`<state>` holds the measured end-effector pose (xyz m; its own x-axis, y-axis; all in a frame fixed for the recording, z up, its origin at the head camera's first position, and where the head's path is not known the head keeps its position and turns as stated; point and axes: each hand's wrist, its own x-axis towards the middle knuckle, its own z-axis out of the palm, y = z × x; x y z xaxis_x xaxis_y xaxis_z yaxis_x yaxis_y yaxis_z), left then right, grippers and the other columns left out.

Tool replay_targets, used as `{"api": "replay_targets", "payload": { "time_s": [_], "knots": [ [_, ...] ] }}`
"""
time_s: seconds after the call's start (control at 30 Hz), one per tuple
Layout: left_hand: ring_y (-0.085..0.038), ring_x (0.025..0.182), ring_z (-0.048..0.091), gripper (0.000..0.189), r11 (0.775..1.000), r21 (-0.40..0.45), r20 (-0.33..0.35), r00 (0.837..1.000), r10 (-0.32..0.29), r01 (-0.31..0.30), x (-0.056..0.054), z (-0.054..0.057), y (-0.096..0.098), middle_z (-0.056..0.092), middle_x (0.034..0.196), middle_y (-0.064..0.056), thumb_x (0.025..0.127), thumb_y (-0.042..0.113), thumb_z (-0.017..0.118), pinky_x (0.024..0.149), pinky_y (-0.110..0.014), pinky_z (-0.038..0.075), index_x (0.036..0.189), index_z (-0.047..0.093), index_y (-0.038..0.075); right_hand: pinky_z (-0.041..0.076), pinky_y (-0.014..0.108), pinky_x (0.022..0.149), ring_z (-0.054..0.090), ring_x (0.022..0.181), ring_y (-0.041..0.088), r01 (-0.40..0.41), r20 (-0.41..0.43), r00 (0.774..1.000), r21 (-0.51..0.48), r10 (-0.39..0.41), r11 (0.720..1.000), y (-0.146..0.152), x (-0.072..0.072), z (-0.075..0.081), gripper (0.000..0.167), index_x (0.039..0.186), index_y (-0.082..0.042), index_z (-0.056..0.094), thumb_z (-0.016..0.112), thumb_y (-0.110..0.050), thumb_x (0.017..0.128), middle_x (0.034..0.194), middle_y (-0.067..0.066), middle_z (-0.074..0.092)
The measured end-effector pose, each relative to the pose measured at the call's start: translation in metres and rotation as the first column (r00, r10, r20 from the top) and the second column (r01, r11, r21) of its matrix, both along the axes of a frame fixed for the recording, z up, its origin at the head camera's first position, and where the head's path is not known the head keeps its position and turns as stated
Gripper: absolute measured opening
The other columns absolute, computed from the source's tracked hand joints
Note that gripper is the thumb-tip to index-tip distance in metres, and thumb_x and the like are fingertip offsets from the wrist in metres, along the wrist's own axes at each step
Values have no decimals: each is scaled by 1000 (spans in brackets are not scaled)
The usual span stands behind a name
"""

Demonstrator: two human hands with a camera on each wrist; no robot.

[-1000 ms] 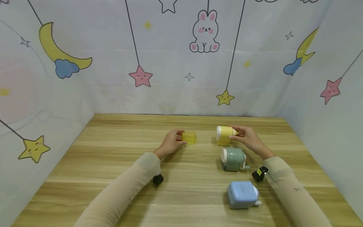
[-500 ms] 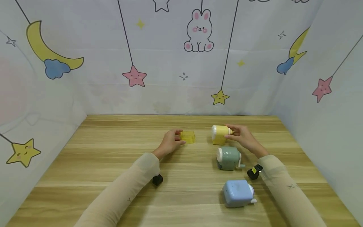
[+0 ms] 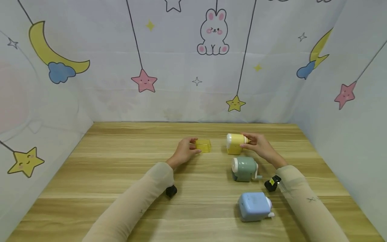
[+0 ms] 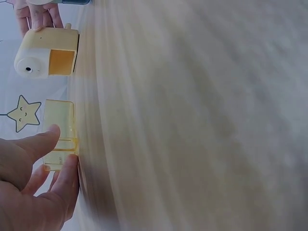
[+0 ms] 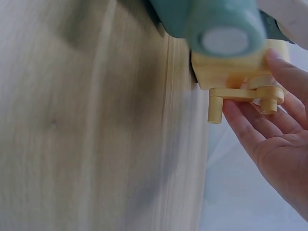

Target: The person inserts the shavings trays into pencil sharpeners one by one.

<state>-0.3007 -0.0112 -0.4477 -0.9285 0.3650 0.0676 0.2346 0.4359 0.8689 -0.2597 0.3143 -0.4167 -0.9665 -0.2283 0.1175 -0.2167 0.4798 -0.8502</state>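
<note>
My left hand (image 3: 184, 152) pinches a clear yellow shavings drawer (image 3: 203, 146) between thumb and fingers, low at the table's far side. In the left wrist view the drawer (image 4: 60, 115) points toward a yellow pencil sharpener (image 4: 48, 50), with a gap between them. An open slot shows in the sharpener's lower front, beside its white face. My right hand (image 3: 261, 146) holds this sharpener (image 3: 235, 144) from its crank end. In the right wrist view the thumb lies on the body and the fingers (image 5: 245, 125) reach behind the yellow crank (image 5: 233, 94).
Nearer than the yellow sharpener stands a green pencil sharpener (image 3: 245, 168) with a white face. A blue pencil sharpener (image 3: 255, 206) is closer still, beside the right forearm. The wooden table (image 3: 121, 141) meets a printed cloth backdrop (image 3: 175, 104) at the back and sides.
My left hand has brought the drawer slightly right, narrowing the gap to the yellow sharpener. My right hand and the sharpener stay in place, while the head view has shifted a little.
</note>
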Motion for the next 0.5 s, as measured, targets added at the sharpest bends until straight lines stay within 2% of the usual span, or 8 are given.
{"api": "replay_targets", "payload": {
  "time_s": [0.5],
  "knots": [
    [-35,111,64,52,1000,17,21,1000,-3,3,-1,0,8,56,128,-24,89,-1,74,85,-33,59,137,54,-6,56,24,87,59,116,44,2,-14,1000,21,-2,1000,1,0,0,57,142,12,45,70,-5,94,139,31,51]
  ]
}}
